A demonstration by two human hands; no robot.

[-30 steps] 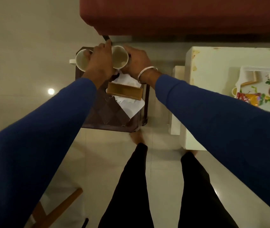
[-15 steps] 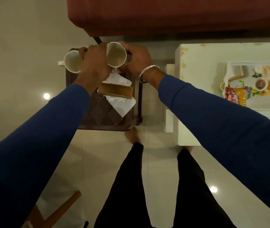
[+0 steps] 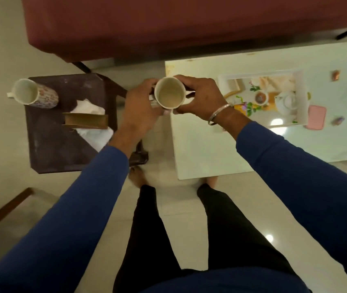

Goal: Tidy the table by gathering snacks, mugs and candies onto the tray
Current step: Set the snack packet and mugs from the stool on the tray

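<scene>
I hold a white mug (image 3: 169, 92) in the air between the dark side table and the white table, its open mouth facing me. My left hand (image 3: 139, 106) grips its left side and my right hand (image 3: 200, 96) grips its right side. A second mug (image 3: 33, 93) with a floral pattern stands on the far left corner of the dark side table (image 3: 62, 149). The white tray (image 3: 300, 96) with a printed tea picture lies on the white table (image 3: 210, 149) just right of my right hand. Small wrapped candies (image 3: 335, 74) lie on the table beyond the tray.
A wooden napkin holder (image 3: 85, 121) with white napkins sits on the side table. A pink flat object (image 3: 316, 117) lies at the tray's right edge. A dark red sofa (image 3: 168, 24) runs along the far side. My legs stand between the two tables.
Both hands lifted one mug off the dark side table and carried it right toward the white table. The floral mug stayed behind. My view has shifted right.
</scene>
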